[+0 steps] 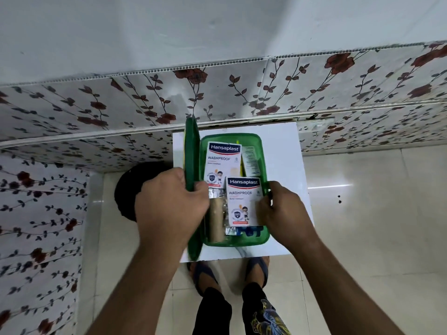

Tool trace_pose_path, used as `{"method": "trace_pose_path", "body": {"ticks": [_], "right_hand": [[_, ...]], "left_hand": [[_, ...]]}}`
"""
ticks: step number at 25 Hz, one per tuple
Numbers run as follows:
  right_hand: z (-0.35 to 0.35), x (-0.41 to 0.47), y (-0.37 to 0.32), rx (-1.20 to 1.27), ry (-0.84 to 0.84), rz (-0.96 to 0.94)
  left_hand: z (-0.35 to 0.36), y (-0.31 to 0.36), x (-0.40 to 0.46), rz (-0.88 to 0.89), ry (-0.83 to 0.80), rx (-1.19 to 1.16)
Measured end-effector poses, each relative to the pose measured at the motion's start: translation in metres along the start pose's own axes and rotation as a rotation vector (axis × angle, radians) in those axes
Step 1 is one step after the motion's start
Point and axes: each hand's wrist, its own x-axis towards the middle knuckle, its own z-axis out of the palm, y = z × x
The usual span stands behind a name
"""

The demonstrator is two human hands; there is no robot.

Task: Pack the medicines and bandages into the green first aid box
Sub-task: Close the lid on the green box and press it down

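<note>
L hand (169, 204) fingers clamping lid (192, 165) edge | R hand (281, 209) fingers pinching box (242, 241) right rim | closing: be tucking front plaster pack (244, 201) flat first, looks proud

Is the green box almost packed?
Nearly. Two plaster packs, a bandage roll and foil strips already lie in the green box. The left hand grips the raised lid; the right hand steadies the rim. Closing it is left.

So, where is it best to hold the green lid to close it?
Grip the lid on its raised free long edge, near the middle, from the left. It stands almost upright, hinged along the box's left side, so that edge swings over. The left hand grips there.
</note>
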Motion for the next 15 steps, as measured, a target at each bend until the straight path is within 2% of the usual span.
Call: {"method": "trace_pose_path", "body": {"ticks": [3, 6, 9, 11, 13, 15], "right_hand": [[0.004, 0.002, -0.001, 0.089, -0.034, 0.019], [-0.003, 0.000, 0.012, 0.315, -0.017, 0.116], [-0.011, -0.004, 0.021, 0.456, 0.005, 0.206], [-0.016, -0.004, 0.022, 0.491, 0.026, 0.216], [-0.018, -0.002, 0.020, 0.516, 0.043, 0.213], [-0.019, 0.001, 0.015, 0.524, 0.077, 0.202]], "left_hand": [[0.022, 0.018, -0.007, 0.024, 0.006, 0.067], [0.051, 0.036, -0.020, 0.094, 0.008, 0.214], [0.080, 0.044, -0.029, 0.132, -0.061, 0.266], [0.090, 0.048, -0.036, 0.191, -0.083, 0.229], [0.082, 0.043, -0.032, 0.236, 0.000, 0.115], [0.067, 0.022, -0.013, 0.133, 0.142, -0.105]]}}
